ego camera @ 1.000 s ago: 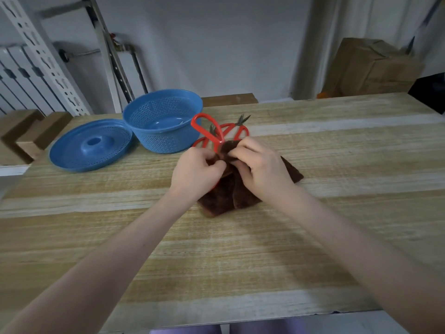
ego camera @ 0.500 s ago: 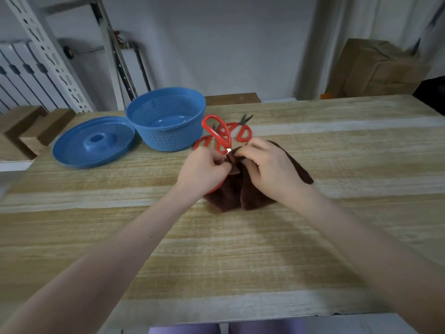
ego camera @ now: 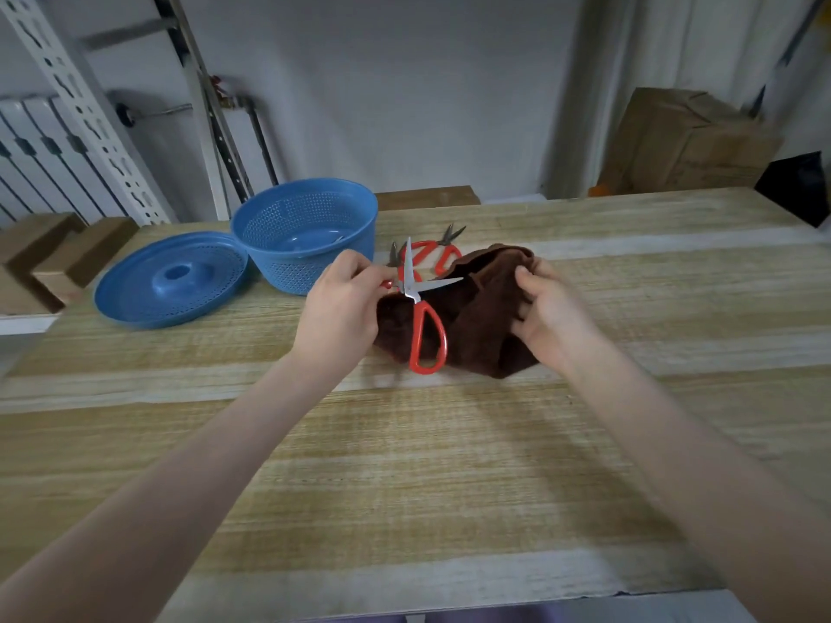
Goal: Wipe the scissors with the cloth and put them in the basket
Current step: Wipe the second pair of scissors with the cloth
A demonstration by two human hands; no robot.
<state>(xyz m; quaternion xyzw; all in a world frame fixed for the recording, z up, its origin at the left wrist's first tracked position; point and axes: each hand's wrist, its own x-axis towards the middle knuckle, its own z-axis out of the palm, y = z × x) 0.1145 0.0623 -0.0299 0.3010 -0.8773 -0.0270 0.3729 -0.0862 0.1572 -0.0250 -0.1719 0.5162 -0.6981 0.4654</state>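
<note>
At the far left of the wooden table (ego camera: 404, 465) a blue perforated lid (ego camera: 171, 281) lies flat, touching the blue basket (ego camera: 306, 236), which stands upright just beside it. The left arm reaches forward from the lower left. The left hand (ego camera: 341, 308) is raised just in front of the basket, its fingers curled tight round one red handle of the scissors (ego camera: 413, 293). The blades stand spread apart, one pointing up and the other to the right, and the free handle loop hangs down over the brown cloth (ego camera: 481, 308). Behind the cloth, more red-handled scissors (ego camera: 443, 254) lie on the table. The right hand (ego camera: 548, 312) grips the bunched cloth at its right side, fingers dug into a fold, with the forearm stretching in from the lower right.
</note>
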